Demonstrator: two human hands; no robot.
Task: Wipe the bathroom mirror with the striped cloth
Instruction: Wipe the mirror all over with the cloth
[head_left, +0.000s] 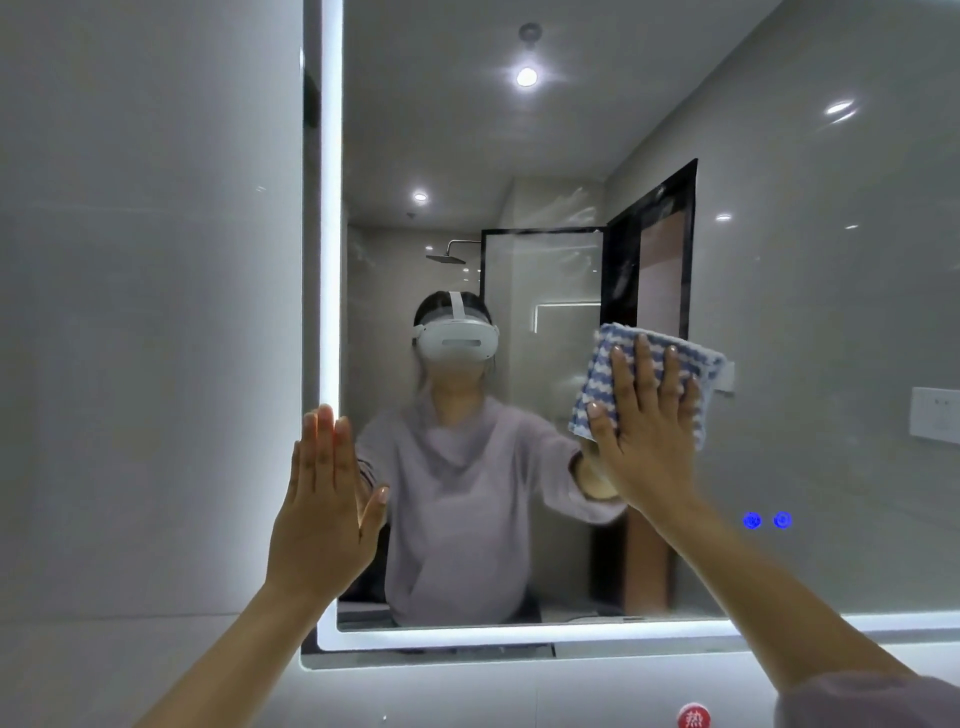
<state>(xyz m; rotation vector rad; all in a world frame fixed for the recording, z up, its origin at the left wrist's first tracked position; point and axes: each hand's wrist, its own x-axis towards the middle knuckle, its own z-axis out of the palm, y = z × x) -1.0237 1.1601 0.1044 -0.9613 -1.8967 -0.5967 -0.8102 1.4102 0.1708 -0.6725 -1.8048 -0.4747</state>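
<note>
The right hand (644, 431), fingers (642, 364) straight and spread, pressed the striped cloth (670, 358) flat against the mirror (779, 312); the left hand (324, 509), fingers straight together, rested at its lit left edge

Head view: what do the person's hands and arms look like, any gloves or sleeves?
No gloves: the left hand and right hand are bare, with no rings, watch or bands visible. Both forearms are uncovered. On the right arm a grey-lilac sleeve begins near the elbow; no sleeve shows on the left arm.
</note>
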